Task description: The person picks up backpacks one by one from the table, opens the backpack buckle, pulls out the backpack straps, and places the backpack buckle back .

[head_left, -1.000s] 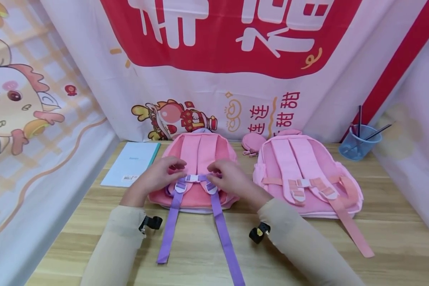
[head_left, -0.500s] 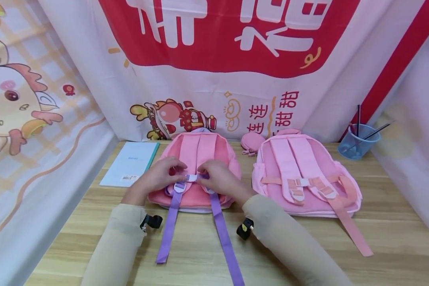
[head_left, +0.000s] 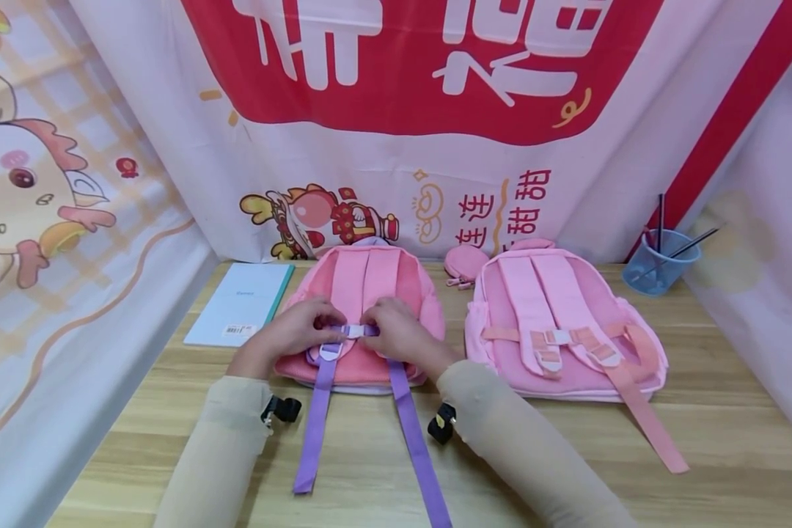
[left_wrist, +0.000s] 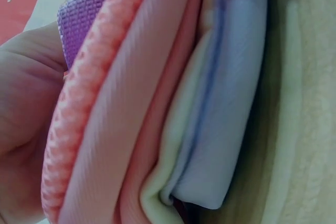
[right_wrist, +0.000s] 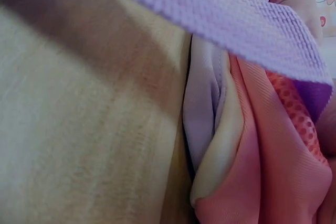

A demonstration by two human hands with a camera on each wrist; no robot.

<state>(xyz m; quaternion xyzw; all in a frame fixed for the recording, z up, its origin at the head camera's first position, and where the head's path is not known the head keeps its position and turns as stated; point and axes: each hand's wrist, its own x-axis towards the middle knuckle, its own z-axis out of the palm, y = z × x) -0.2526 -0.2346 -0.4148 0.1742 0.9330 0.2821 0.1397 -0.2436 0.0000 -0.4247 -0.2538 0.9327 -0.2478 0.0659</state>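
Now both hands [head_left: 301, 328] [head_left: 399, 331] pinch woven purple webbing [head_left: 371, 331] beside a boxy white buckle [head_left: 354, 331], over dimpled coral mesh [head_left: 361, 370].

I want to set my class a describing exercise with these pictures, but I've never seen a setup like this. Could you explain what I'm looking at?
There is no machine here: the work is done by a person's left hand and right hand. The wide picture comes from a camera worn on the head, looking forward and down. The two close-ups come from cameras on the left and right wrists, so they mostly show the bag's edge.

On the wooden table lie two pink backpacks, a notebook and a small round purse. A cup holding pens stands at the back right.

The hands pinch a short purple strap, one on each side of its white buckle.
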